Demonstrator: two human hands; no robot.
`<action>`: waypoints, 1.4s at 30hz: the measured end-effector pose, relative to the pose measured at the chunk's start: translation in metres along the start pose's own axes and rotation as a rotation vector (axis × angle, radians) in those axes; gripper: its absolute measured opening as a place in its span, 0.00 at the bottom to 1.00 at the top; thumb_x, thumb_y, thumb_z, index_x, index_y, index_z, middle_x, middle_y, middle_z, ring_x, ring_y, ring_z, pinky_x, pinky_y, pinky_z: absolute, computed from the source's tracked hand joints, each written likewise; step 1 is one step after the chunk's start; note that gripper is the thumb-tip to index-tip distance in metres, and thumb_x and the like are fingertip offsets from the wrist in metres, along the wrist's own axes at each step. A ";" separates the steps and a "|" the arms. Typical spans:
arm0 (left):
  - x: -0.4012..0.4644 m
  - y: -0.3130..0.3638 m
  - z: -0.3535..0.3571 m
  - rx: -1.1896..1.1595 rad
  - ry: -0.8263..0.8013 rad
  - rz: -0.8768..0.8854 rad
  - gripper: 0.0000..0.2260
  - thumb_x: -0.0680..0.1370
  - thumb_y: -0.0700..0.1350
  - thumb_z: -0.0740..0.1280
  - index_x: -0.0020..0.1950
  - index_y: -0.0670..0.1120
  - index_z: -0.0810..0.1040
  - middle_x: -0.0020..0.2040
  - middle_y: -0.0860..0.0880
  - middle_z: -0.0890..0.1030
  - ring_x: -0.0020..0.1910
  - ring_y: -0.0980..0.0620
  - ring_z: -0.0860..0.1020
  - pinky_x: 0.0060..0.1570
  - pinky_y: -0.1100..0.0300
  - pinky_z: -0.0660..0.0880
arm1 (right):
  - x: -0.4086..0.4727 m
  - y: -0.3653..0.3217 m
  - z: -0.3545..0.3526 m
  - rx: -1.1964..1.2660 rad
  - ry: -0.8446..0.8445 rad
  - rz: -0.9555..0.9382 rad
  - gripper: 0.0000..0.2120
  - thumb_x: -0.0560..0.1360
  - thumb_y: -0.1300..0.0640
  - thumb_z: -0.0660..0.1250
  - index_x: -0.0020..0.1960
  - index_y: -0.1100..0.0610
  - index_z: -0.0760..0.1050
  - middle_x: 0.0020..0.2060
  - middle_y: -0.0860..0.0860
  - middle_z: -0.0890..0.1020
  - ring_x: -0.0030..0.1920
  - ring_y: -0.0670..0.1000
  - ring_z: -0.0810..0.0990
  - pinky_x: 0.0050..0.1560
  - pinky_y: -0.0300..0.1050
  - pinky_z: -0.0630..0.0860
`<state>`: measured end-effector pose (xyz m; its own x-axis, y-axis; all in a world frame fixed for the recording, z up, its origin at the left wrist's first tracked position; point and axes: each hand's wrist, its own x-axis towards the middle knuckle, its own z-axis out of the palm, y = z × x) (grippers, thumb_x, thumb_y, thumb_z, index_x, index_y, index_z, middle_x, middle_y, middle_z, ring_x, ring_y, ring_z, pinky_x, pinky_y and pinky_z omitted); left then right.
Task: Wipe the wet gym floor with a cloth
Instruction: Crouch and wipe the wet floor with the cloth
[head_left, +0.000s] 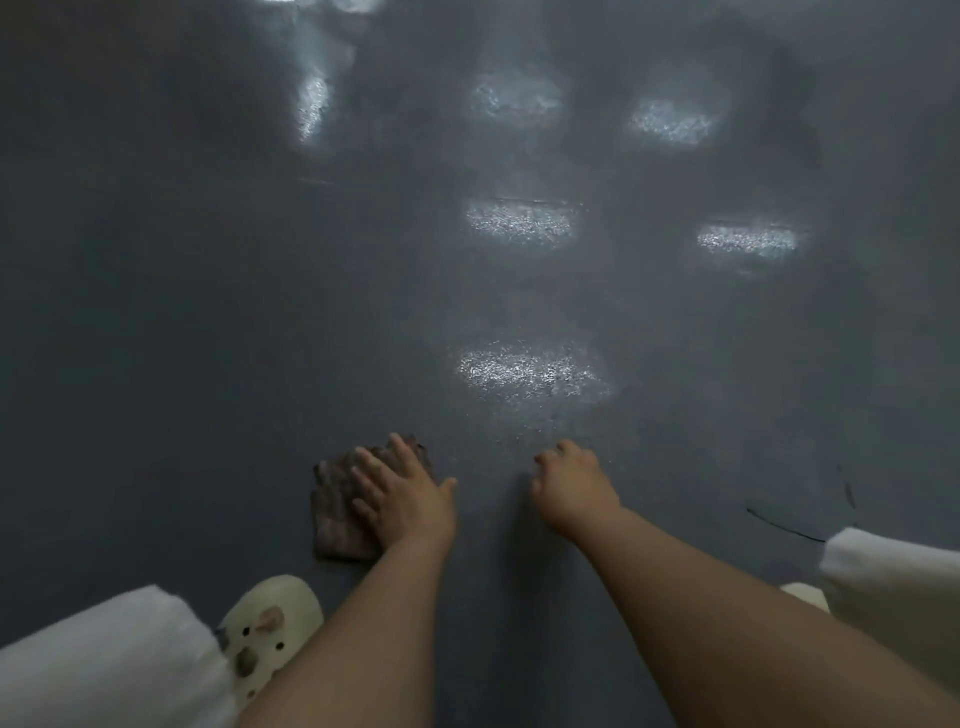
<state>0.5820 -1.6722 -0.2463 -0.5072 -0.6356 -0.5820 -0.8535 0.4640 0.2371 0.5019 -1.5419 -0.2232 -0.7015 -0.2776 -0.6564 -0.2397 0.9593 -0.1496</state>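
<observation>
While the person crouches low over the dark gym floor, the left hand lies flat with fingers spread on the brown cloth, a hold suited to pressing a broad patch of fabric against the surface. The right hand, fingers loosely curled and holding nothing, sits just beside it on or close above the floor, probably as a brace. Glistening wet patches lie ahead of the cloth, so most of the wiping appears undone.

One cloth, two hands, one left, one right, one clog.
</observation>
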 end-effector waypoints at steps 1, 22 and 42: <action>0.006 0.003 0.005 -0.010 0.023 -0.031 0.39 0.79 0.58 0.60 0.77 0.45 0.39 0.75 0.35 0.37 0.75 0.36 0.41 0.72 0.42 0.48 | 0.006 0.004 -0.001 0.023 0.012 0.029 0.20 0.80 0.55 0.54 0.71 0.57 0.65 0.71 0.57 0.61 0.71 0.58 0.59 0.68 0.50 0.62; 0.031 -0.022 0.062 -0.049 0.258 -0.099 0.33 0.77 0.55 0.63 0.77 0.46 0.55 0.75 0.31 0.50 0.74 0.32 0.48 0.70 0.38 0.45 | 0.053 0.030 0.036 0.044 0.250 0.072 0.25 0.80 0.50 0.55 0.76 0.48 0.53 0.77 0.53 0.47 0.75 0.62 0.46 0.73 0.59 0.47; 0.099 0.011 0.041 0.684 0.187 1.325 0.29 0.75 0.60 0.52 0.74 0.51 0.60 0.72 0.44 0.68 0.72 0.40 0.64 0.71 0.42 0.49 | 0.057 0.040 0.043 0.144 0.343 0.037 0.22 0.81 0.51 0.53 0.75 0.45 0.59 0.77 0.51 0.52 0.75 0.60 0.49 0.73 0.55 0.47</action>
<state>0.5268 -1.7045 -0.3335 -0.8986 0.4206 -0.1249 0.4152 0.9072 0.0681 0.4815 -1.5173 -0.2985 -0.8976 -0.2209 -0.3814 -0.1302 0.9597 -0.2492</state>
